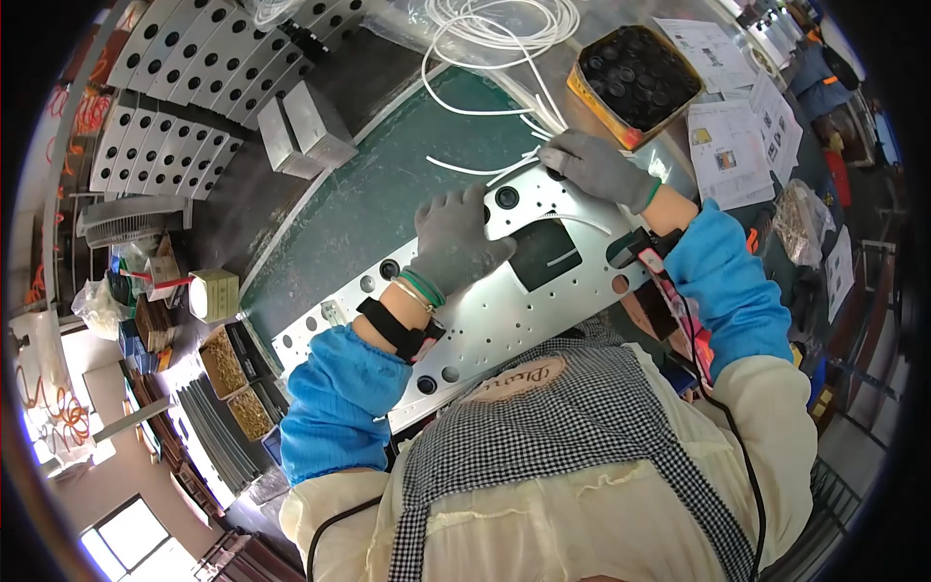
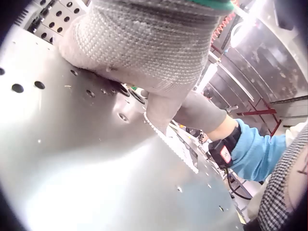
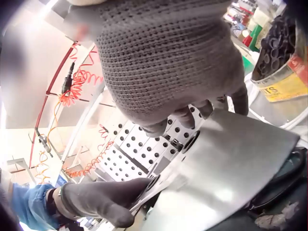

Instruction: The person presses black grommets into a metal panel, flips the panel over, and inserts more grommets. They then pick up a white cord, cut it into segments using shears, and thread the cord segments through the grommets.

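A long silver metal panel [image 1: 465, 335] with round holes, black grommets and a square cutout lies tilted across the bench in the head view. My gloved left hand [image 1: 451, 242] grips its far edge, thumb on the panel's face beside a black grommet [image 1: 506, 198]. At the narrow right end, my gloved right hand [image 1: 596, 170] curls its fingers over the edge by another grommet. A white toothed strip [image 2: 174, 147] runs from beneath the left thumb in the left wrist view. The right wrist view shows the right fingers bent over the panel [image 3: 226, 159]; some fingertips are hidden.
White tubing [image 1: 499, 19] is coiled on the green-topped bench [image 1: 378, 160]. A yellow tin [image 1: 635, 82] of black rings and printed sheets [image 1: 727, 155] stand or lie at the right. Metal boxes [image 1: 305, 131] and stacked perforated panels [image 1: 165, 150] are at the upper left.
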`<state>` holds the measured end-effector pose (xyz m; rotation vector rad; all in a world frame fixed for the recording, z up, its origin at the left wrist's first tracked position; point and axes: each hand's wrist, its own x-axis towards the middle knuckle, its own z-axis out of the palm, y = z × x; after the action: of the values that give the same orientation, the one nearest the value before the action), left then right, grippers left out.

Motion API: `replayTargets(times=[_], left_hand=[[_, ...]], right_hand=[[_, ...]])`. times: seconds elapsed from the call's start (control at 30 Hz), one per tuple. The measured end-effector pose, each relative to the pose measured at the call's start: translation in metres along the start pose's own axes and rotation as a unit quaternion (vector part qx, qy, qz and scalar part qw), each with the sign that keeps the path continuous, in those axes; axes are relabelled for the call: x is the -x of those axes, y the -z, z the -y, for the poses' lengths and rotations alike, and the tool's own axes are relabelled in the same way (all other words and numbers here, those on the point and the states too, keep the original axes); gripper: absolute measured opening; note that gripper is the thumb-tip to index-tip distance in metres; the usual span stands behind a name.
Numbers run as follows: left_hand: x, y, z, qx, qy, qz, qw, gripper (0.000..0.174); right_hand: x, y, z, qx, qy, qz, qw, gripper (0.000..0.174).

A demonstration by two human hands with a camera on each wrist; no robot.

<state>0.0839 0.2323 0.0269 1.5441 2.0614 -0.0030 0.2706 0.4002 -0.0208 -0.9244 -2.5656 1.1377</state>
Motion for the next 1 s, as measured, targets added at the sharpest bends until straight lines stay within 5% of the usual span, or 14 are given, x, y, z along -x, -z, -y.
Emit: replayTargets(times=[0.5,0.6,0.77,0.87,1.0], left_hand=[[0.009,-0.011,0.006,0.015,-0.047,-0.032,0.998,0.084],[0.007,-0.004,0.012,0.036,-0.036,-0.003,0.999,0.093],[-0.007,0.006,-0.012,-0.006,-0.120,-0.003,0.993,0.095],[-0.027,0.010,-0.023,0.041,-0.135,0.061,0.988,0.090],[-0.033,0.017,-0.028,0.104,-0.148,0.119,0.976,0.072]], right_hand=[[0.010,0.004,-0.002,0.057,0.035,0.068,0.995,0.035],[0.024,0.017,0.014,0.156,0.163,-0.091,0.970,0.038],[0.077,0.040,0.061,0.162,0.032,0.070,0.984,0.039],[0.101,0.018,0.064,0.249,0.026,0.048,0.967,0.036],[0.113,-0.007,0.051,0.199,0.028,-0.035,0.979,0.034]])
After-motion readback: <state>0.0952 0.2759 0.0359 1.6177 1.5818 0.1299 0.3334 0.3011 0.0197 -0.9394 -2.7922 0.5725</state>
